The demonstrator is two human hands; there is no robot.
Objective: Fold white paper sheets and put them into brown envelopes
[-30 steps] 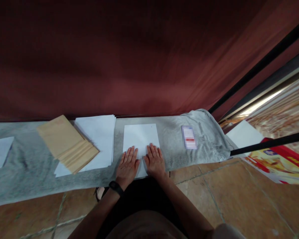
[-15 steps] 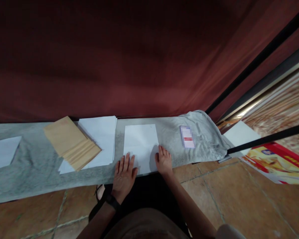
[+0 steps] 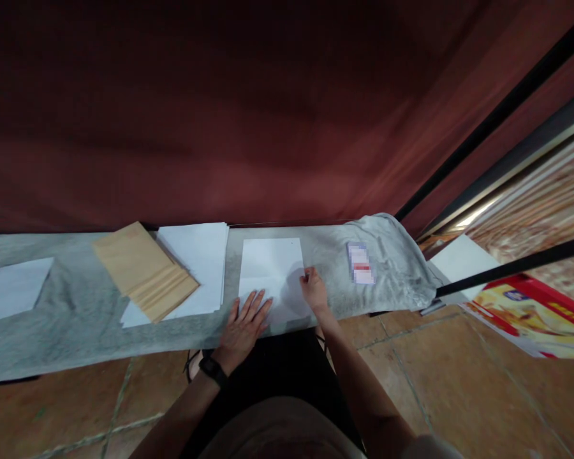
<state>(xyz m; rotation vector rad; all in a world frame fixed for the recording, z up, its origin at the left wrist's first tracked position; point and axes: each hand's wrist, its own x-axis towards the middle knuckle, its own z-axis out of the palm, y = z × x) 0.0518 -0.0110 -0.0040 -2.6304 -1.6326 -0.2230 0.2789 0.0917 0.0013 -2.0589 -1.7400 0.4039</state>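
Fingers slightly spread, the left hand (image 3: 243, 326) rests on the near left corner of a white sheet (image 3: 270, 264). The right hand (image 3: 314, 291) has its fingers curled at the sheet's right edge; whether they pinch it, I cannot tell. The sheet lies flat on the grey-covered worktop (image 3: 86, 331), between stacked white paper (image 3: 203, 255), partly under brown envelopes (image 3: 138, 261), and a pixelated item (image 3: 361, 262).

Flat it lies, the white sheet (image 3: 265, 258), faintly creased across, a tiny speck shown, set close to the bench's (image 3: 337, 296) near edge!
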